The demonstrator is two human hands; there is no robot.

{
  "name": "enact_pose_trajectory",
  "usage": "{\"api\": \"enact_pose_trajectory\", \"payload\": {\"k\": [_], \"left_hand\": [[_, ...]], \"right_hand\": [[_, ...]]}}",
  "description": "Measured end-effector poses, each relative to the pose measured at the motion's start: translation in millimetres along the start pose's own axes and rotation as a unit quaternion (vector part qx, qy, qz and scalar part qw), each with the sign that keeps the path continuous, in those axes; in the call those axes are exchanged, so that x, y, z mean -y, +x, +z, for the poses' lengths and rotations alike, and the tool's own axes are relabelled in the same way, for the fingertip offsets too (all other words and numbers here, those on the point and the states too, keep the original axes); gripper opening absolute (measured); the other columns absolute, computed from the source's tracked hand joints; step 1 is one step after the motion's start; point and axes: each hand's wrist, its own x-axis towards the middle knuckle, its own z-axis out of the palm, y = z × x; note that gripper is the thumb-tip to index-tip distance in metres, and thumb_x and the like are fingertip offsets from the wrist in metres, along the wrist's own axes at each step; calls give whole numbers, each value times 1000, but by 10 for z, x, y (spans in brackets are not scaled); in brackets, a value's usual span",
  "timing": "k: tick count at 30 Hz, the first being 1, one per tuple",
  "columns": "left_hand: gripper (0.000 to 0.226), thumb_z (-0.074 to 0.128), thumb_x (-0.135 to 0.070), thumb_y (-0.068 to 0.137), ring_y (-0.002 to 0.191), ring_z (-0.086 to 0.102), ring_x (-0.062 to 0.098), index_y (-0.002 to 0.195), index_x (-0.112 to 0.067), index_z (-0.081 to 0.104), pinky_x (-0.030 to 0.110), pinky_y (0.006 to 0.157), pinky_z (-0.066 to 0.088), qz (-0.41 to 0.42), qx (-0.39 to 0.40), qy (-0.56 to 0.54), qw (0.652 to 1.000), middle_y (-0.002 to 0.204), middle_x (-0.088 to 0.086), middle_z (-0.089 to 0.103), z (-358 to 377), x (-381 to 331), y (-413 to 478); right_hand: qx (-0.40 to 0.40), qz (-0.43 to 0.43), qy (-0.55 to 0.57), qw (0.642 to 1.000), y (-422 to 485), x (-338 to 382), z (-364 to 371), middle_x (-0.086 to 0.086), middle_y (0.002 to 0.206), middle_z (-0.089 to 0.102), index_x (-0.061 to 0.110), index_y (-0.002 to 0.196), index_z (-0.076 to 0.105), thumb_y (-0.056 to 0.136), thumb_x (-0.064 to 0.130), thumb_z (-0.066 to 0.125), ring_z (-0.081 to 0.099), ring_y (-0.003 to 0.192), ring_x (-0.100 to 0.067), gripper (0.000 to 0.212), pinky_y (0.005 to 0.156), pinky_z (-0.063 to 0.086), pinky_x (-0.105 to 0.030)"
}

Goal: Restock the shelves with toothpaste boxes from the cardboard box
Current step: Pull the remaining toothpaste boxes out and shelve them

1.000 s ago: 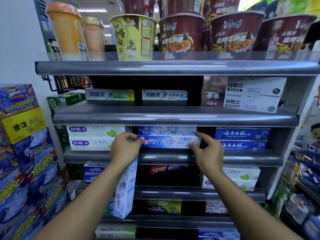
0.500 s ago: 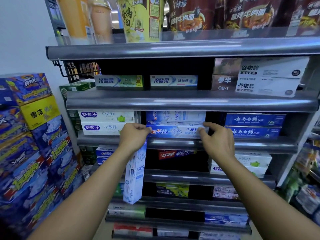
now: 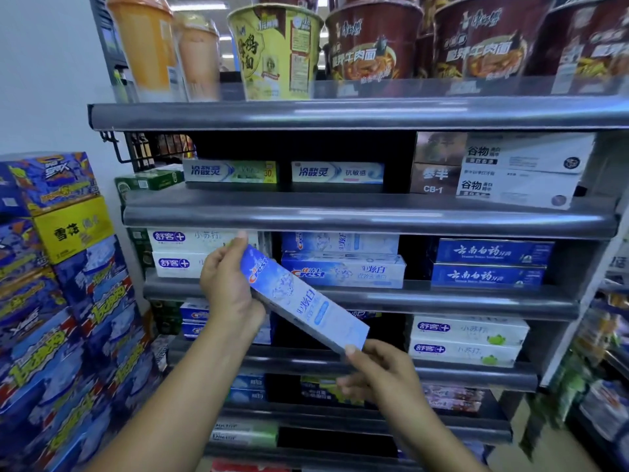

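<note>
Since the earlier frame the left hand [image 3: 228, 294] and right hand [image 3: 377, 373] have left the shelved Crest boxes [image 3: 343, 270], and the toothpaste box [image 3: 299, 298], then hanging upright, now slants from 10 to 4 o'clock before the grey shelf [image 3: 459, 301], the left gripping its upper end, the right pinching its lower, with noodle cups [image 3: 374, 46] at 12 o'clock and stacked cartons [image 3: 68, 301] at 9.
</note>
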Motion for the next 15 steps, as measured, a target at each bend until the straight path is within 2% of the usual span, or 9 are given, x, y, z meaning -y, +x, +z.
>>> {"api": "enact_pose_trajectory", "payload": {"k": [2,4,7,8,11,13,15], "left_hand": [[23,72,-22,94,71,61,23,84,-18,53,41,75,52,-6,13,-1,1000,77,8,60,39,68,-65],[21,71,-22,95,75,61,24,79,-18,57,41,75,50,25,18,33,999,79,9,63,53,136,-100],[11,74,-9,89,86,62,23,80,-14,72,40,82,49,88,43,102,990,83,3,70,-17,214,-92],[11,75,-4,87,89,66,21,84,-14,76,36,85,52,96,56,124,986,86,2,74,-47,238,-84],[32,76,7,82,83,73,7,92,-23,79,18,75,56,128,109,193,967,87,-4,80,-89,310,-40],[41,75,9,83,79,73,2,92,-31,78,15,73,56,149,130,233,952,86,-10,80,-77,349,12],[44,79,1,85,82,73,-1,93,-41,76,16,75,57,175,125,286,934,87,-17,79,-67,387,106]], "right_hand": [[-43,-38,26,998,26,100,-61,-11,88,77,10,107,74,94,21,71,75,80,-32,17,71,62,-35],[-74,-78,5,994,64,244,-158,-10,89,79,12,109,74,94,14,71,76,83,-27,16,76,62,-33],[-117,-140,-16,983,136,448,-315,0,96,80,21,106,71,89,2,73,76,86,-15,25,73,61,-24],[-133,-161,-23,978,170,505,-359,2,98,79,22,106,70,87,0,75,76,87,-11,29,73,61,-23],[-152,-217,-58,963,306,641,-466,13,101,78,26,110,69,86,5,78,74,92,-4,34,76,59,-19],[-157,-237,-93,954,437,736,-507,16,102,77,26,114,71,87,8,78,72,96,0,33,80,58,-16],[-170,-249,-136,944,587,824,-522,18,105,76,24,120,72,89,12,77,71,99,2,34,83,58,-17]]}}
